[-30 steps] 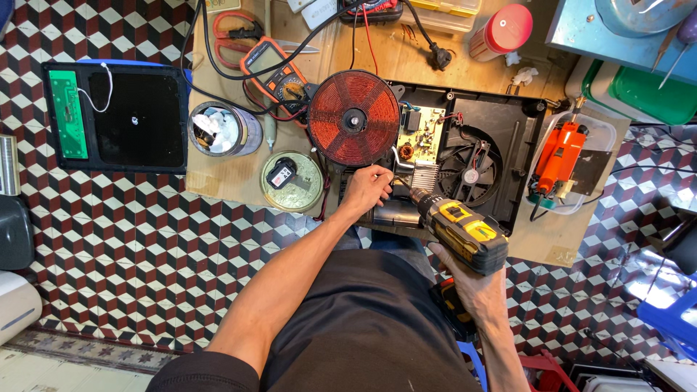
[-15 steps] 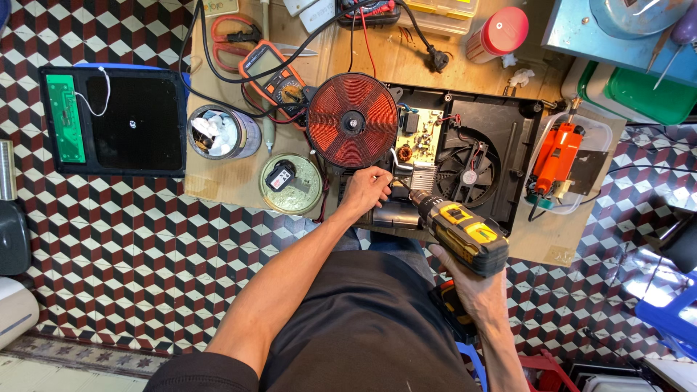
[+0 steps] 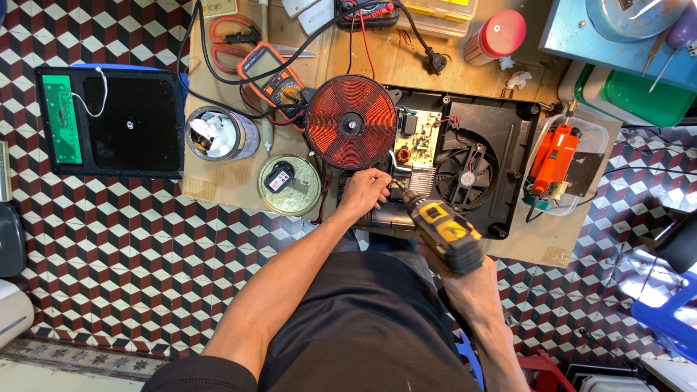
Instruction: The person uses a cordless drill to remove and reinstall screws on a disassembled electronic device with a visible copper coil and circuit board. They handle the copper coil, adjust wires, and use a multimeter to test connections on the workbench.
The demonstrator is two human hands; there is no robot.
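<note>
As before, right hand (image 3: 472, 287) fingers gripping yellow drill (image 3: 443, 231), left hand (image 3: 363, 190) fingers pinched at its tip, unmoved

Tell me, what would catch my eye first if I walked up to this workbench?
Probably the round copper-red coil in the middle of the bench, lying over the left part of an opened black appliance case with a fan showing inside. Just below it, the right hand grips a yellow and black cordless drill aimed into the case, while the left hand rests beside the drill's tip. Underneath, the floor has a bold red, black and white cube pattern.
</note>
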